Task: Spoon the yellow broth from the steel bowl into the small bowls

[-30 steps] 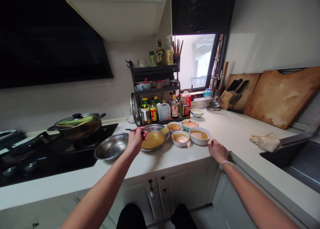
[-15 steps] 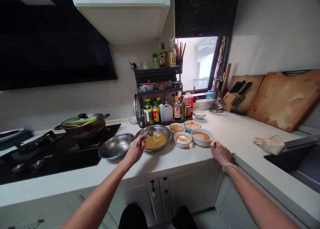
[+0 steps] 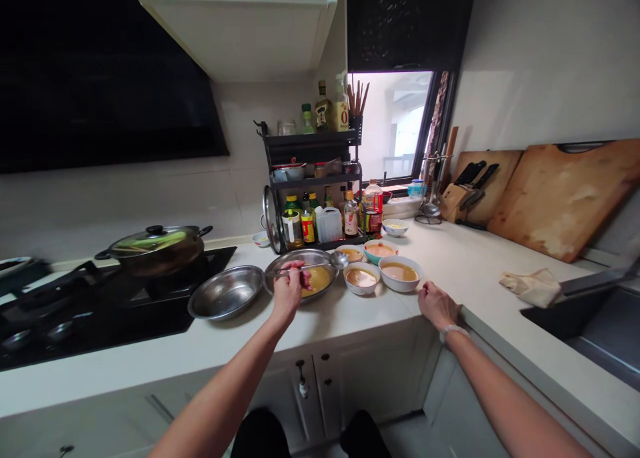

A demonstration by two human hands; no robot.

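My left hand (image 3: 289, 290) is closed around the handle of a metal soup spoon (image 3: 339, 261), held sideways above a steel basin (image 3: 273, 286) of yellowish liquid. The spoon's head reaches past the basin's right rim, close to a small bowl (image 3: 362, 289) and the bowl of orange-brown liquid (image 3: 350, 251) behind it. My right hand (image 3: 438, 305) rests on the counter edge with curled fingers, just right of a larger white bowl (image 3: 400, 286) of brownish liquid. Nothing shows in it. A green-rimmed bowl (image 3: 381, 259) stands behind these.
An empty-looking steel basin (image 3: 226, 316) stands left of the full one, near the hob (image 3: 150, 315) with a lidded pan (image 3: 156, 258). Behind are a black condiment rack (image 3: 313, 140) and a small bowl (image 3: 395, 231). Rightward are a knife block (image 3: 457, 203), cutting boards (image 3: 555, 198), a cloth (image 3: 533, 285) and the sink (image 3: 600, 325).
My left hand has lifted the spoon out of the basin's liquid and swung its head rightward to the rim. My right hand stays at the counter edge. The view has shifted slightly.
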